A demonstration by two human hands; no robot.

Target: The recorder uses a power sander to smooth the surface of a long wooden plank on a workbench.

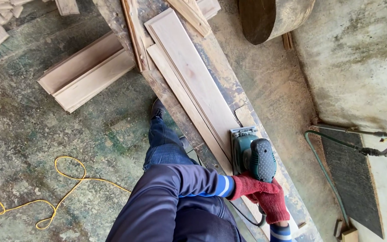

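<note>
1. The left hand (252, 187), in a red knit glove, comes in from the navy sleeve with a blue-and-white cuff and wraps the rear of the green-and-black power sander (251, 154); its grip is pressed shut around the sander's handle.
2. The right hand (275, 207), also in a red glove, lies just behind and under the left, touching it. Its fingers curl closed over the sander's back end, though what exactly they pinch is hidden by the left hand.
3. The sander sits flat on the near end of the pale wooden plank (193, 76), which runs lengthwise along the narrow, worn worktop (229, 87).
4. A second, thinner plank (175, 87) lies just beside the first, on its left edge.
5. A black cable (249, 218) loops down from under the hands.
6. On the concrete floor (32, 134), a yellow cord (63, 179) snakes left of the person's jeans-clad leg, and stacked boards (86, 71) lie further off.
7. A green hose (323, 166) curves along the right.
</note>
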